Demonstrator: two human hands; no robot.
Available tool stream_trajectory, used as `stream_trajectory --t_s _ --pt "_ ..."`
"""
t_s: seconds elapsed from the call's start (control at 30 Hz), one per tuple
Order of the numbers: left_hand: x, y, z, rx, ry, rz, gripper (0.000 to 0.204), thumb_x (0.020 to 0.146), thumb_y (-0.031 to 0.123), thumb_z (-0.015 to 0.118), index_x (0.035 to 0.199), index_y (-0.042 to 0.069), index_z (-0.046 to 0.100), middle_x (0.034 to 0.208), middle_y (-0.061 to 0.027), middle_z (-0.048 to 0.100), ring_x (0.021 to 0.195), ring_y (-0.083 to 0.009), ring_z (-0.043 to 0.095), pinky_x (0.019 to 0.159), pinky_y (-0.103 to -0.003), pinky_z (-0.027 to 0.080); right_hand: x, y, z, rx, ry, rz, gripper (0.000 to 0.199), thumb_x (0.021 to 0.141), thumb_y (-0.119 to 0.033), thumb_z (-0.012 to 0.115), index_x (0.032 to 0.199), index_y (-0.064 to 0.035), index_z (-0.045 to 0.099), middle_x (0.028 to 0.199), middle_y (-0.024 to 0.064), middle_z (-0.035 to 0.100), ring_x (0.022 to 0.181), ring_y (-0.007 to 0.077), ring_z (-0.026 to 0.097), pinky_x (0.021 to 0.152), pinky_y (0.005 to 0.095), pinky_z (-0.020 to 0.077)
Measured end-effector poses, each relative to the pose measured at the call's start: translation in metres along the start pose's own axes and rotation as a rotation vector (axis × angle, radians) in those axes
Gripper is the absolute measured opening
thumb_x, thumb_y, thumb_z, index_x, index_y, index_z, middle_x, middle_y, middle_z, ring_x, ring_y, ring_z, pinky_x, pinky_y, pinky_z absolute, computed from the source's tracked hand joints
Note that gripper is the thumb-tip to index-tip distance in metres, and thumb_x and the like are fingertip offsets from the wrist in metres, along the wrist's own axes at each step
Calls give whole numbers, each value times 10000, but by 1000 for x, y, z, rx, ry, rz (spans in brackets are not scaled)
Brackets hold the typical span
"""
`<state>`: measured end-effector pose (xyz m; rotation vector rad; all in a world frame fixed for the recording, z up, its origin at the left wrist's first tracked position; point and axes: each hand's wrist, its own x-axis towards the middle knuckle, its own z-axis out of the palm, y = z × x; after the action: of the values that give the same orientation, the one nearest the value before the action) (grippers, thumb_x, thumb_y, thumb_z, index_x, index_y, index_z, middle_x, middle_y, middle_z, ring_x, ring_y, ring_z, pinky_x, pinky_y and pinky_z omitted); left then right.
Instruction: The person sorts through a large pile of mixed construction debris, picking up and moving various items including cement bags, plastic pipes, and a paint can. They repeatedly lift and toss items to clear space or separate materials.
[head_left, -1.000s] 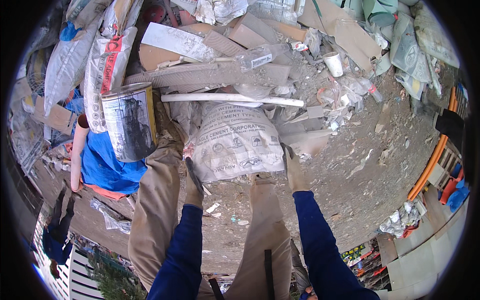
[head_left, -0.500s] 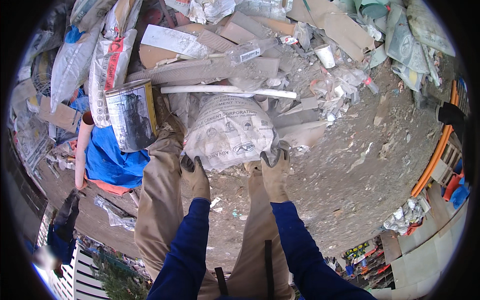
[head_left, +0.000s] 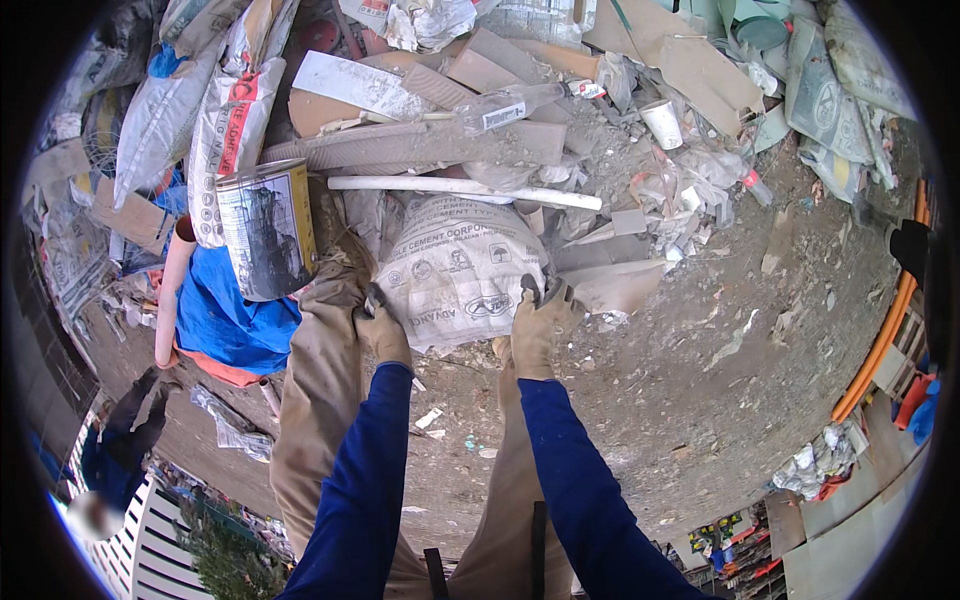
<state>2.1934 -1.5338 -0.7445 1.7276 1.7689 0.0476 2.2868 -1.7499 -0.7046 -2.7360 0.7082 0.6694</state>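
A grey printed cement sack (head_left: 455,265) lies on the rubble in front of my legs. My left hand (head_left: 383,330), in a tan work glove, grips its lower left edge. My right hand (head_left: 537,322), also gloved, grips the lower right edge beside a torn flap. Both sleeves are dark blue. A white pipe (head_left: 465,188) lies across the debris just behind the sack.
A dented metal can (head_left: 268,228) stands to the left beside a blue tarp (head_left: 232,320) and a pink pipe (head_left: 170,290). More sacks, cardboard, a plastic bottle (head_left: 515,102) and a paper cup (head_left: 662,124) pile up behind. An orange hose (head_left: 885,335) curves at the right. A person stands below at the lower left.
My hands have closed in on the sack's lower corners and taken hold of it; the right hand moved left from the rubble onto the sack. The sack has bunched up slightly.
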Motion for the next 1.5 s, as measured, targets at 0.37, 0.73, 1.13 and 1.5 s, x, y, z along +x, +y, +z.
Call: stream_trajectory --t_s 0.37,0.73,1.13,1.5 --pt "58 -102 13 -216 -58 -125 407 1085 272 513 1376 -7 569 1231 -101 665 1077 -217 618 950 -315 495 55 47 -6 323 -270 -41 569 898 -298 782 1335 4 578 1172 235 688 1066 396 681 918 443 543" --pt "-159 -37 -31 -353 -117 -209 444 1036 384 648 941 -44 718 798 -13 638 706 -87 491 642 -277 427 82 147 15 502 -174 117 361 1000 -258 676 1198 36 612 1109 220 692 995 380 677 860 453 540" --pt "-51 -6 -32 68 -589 114 410 871 218 813 1152 -39 662 1027 -137 718 935 -247 684 796 -388 546 82 162 56 611 44 139 420 1052 -357 598 994 55 654 951 185 688 851 309 629 800 416 518" --pt "90 -12 121 -115 -1031 -334 608 952 509 656 1145 -66 695 942 -118 731 800 -176 681 680 -350 531 51 92 57 533 174 247 393 1068 -312 576 1173 55 669 1048 154 710 933 247 636 869 372 516"
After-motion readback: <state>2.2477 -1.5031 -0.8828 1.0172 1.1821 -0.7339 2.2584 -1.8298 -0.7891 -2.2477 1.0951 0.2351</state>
